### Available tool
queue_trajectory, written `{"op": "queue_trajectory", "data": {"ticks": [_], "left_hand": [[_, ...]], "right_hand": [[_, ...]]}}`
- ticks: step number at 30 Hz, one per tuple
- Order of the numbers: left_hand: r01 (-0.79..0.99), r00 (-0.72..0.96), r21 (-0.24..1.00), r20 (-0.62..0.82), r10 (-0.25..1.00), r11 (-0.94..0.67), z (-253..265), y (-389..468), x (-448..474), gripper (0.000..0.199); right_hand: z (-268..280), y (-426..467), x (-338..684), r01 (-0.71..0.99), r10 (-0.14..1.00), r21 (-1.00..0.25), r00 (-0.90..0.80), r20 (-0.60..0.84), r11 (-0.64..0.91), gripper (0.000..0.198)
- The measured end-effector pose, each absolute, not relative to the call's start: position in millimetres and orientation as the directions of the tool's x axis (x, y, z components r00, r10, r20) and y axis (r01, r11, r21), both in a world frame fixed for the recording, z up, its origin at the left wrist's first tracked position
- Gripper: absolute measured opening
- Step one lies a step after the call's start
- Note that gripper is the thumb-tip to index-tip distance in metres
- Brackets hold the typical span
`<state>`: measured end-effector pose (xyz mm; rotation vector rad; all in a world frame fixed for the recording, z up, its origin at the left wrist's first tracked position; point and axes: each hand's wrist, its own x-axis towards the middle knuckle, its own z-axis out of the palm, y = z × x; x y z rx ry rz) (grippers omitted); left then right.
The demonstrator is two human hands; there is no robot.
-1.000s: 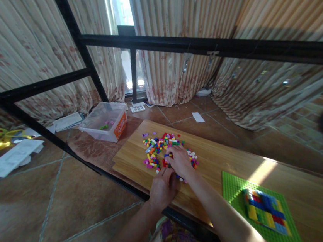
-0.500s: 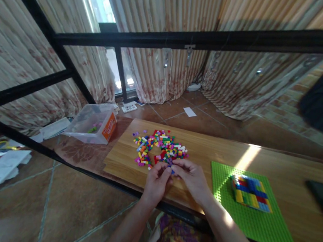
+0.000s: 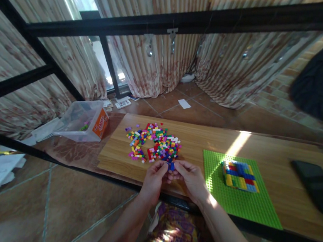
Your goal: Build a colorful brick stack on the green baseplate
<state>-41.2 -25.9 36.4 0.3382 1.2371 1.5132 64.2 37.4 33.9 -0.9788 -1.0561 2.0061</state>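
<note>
I have the left hand (image 3: 154, 176) and right hand (image 3: 190, 178) close together at the near edge of the wooden tabletop (image 3: 200, 137), thumbs and fingertips of both pinching something blue, apparently a small toy brick (image 3: 172, 166); I cannot tell whether it is one piece or two. Just beyond them I see the loose multicoloured bricks (image 3: 168, 145), and to the right a patchwork brick block (image 3: 241, 176) on the green studded baseplate (image 3: 245, 206)
</note>
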Motion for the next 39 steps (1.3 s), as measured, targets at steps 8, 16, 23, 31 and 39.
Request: {"op": "queue_trajectory", "data": {"ticks": [8,16,23,31,39], "left_hand": [[-0.410,-0.342,0.891,-0.349,0.873,0.195,38,-28,-38,0.040],[-0.639,-0.199,0.732,-0.454,0.869,0.236,36,-28,-39,0.036],[-0.617,-0.281,0.750,-0.491,0.825,0.236,30,-25,-38,0.039],[-0.589,-0.317,0.773,-0.488,0.813,0.235,31,-18,-42,0.041],[-0.602,-0.193,0.743,-0.491,0.849,0.293,42,-13,-15,0.040]], "right_hand": [[34,32,65,-0.112,0.833,-0.934,-0.497,-0.244,-0.340,0.036],[26,41,71,-0.102,0.874,-0.961,-0.448,-0.187,-0.258,0.034],[12,82,64,0.419,0.936,-0.872,-0.335,0.110,0.252,0.018],[19,58,75,0.273,0.880,-0.899,-0.428,0.205,0.342,0.025],[39,37,111,0.203,0.823,-0.909,-0.527,0.212,0.365,0.023]]}}
